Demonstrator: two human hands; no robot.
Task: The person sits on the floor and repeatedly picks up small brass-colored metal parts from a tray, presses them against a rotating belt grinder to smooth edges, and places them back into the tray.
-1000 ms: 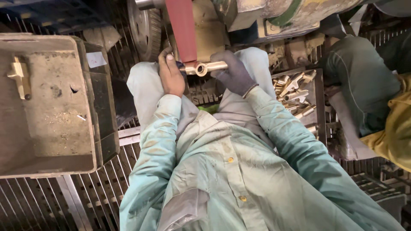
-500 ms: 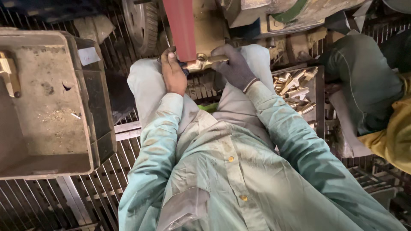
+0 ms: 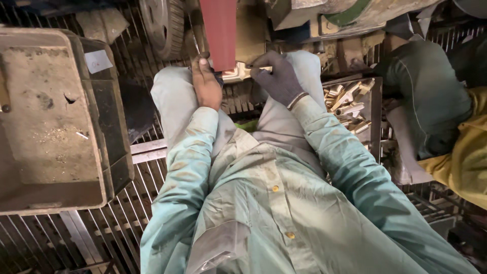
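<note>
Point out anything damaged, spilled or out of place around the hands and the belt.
The grey tray at left has small holes and gouges in its floor, with gritty dust scattered there. Only the right hand wears a dark glove; the left hand is bare beside the red sanding belt, both pressing a brass part to it.

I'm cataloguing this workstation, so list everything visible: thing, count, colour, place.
Small brass metal part: one, pale gold, pressed against the belt between both hands.
Red sanding belt: one, dark red, top centre.
Grey machine wheel: one, left of the belt.
Worn plastic crate: one, grey-brown, left side.
Bin of brass fittings: several pieces, gold, right of the knees.
Metal grate floor: grey, below.
Neighbouring person: one, in green and yellow, right edge.
Left hand: bare, on the part's left end.
Right hand: dark glove, on its right end.
</note>
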